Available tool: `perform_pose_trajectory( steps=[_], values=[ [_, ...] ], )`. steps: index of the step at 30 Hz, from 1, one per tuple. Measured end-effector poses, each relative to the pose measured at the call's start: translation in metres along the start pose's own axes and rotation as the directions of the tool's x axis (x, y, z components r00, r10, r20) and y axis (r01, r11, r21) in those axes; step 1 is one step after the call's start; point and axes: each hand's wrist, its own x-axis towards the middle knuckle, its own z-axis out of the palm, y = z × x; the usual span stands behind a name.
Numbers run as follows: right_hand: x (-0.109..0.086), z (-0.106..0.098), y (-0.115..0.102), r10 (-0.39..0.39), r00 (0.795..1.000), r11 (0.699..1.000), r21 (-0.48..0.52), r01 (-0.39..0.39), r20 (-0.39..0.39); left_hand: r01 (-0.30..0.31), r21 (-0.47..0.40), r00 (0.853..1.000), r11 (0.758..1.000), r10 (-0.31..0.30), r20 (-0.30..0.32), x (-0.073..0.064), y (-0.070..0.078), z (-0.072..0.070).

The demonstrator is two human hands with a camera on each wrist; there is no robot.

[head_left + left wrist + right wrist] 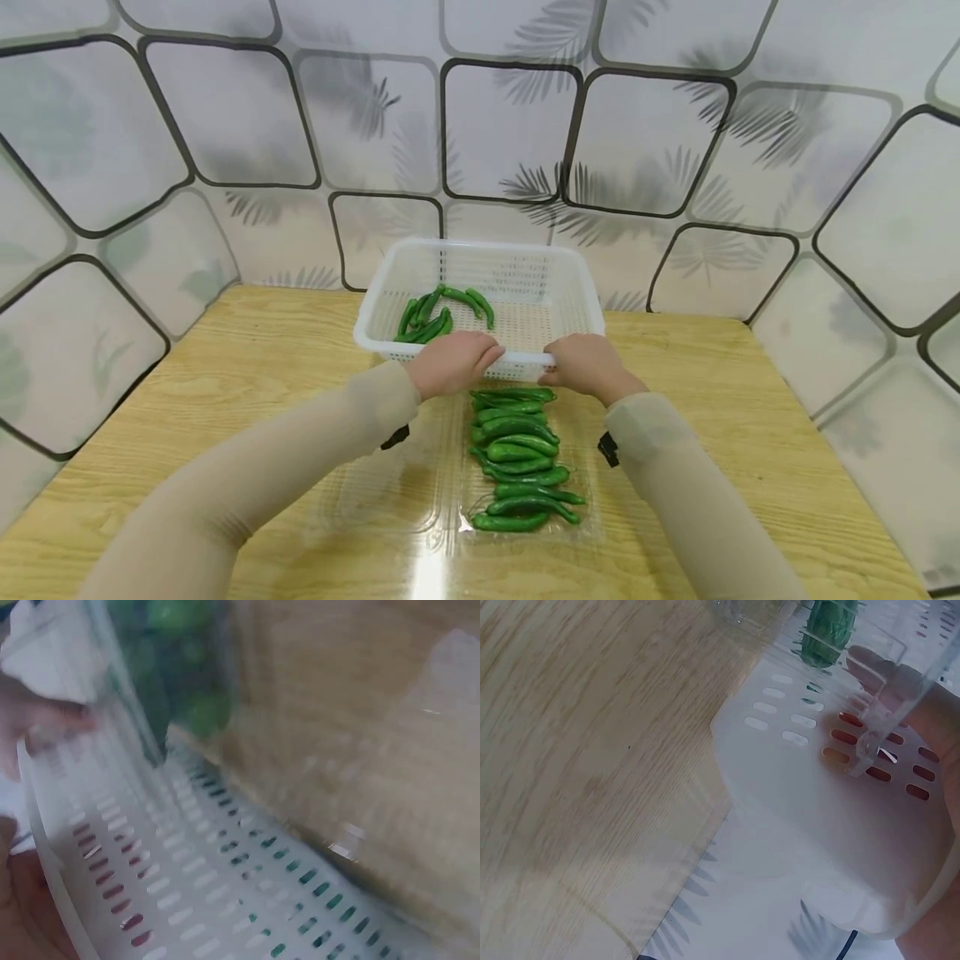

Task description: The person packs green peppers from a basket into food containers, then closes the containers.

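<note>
Both hands grip the near rim of a white perforated plastic basket [513, 358], side by side with a short gap between them. My left hand [455, 362] curls over the rim left of its middle, my right hand [588, 364] near the right corner. In the right wrist view, the fingers [889, 686] press against the slotted basket wall [780, 780]. Several green chili peppers [429, 327] lie in the basket's left part. Just below the hands, more green peppers [517, 429] lie crosswise in a column inside a clear plastic clamshell box [585, 521].
The clamshell's transparent lid [386, 492] lies opened flat to the left of the peppers. Everything stands on a wood-grain table [247, 375]. Patterned wall covering [510, 133] rises behind the basket and along both sides.
</note>
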Motion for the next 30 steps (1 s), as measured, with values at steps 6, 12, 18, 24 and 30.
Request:
perform_pose_trajectory(
  steps=[6, 12, 18, 24, 30],
  values=[
    [0.000, -0.004, 0.000, 0.006, 1.000, 1.000, 0.001, -0.006, 0.015, 0.170, -0.001, 0.961, 0.985, -0.166, 0.223, 0.022, -0.007, -0.008],
    [0.000, -0.005, -0.001, 0.005, 1.000, 1.000, -0.004, -0.005, 0.012, 0.253, -0.077, 0.904, 0.964, -0.208, 0.373, 0.033, -0.014, -0.011],
    [-0.003, -0.003, -0.001, -0.004, 1.000, 1.000, -0.004, 0.004, -0.002, 0.330, -0.113, 0.853, 0.937, -0.245, 0.461, 0.041, -0.016, -0.012],
    [-0.002, 0.000, -0.002, -0.003, 1.000, 1.000, -0.004, 0.003, -0.007, 0.361, -0.129, 0.833, 0.923, -0.258, 0.489, 0.039, -0.018, -0.012],
    [-0.002, 0.000, -0.001, 0.001, 1.000, 1.000, -0.004, -0.001, -0.002, 0.334, -0.132, 0.850, 0.933, -0.238, 0.470, 0.042, -0.018, -0.011]
  ],
)
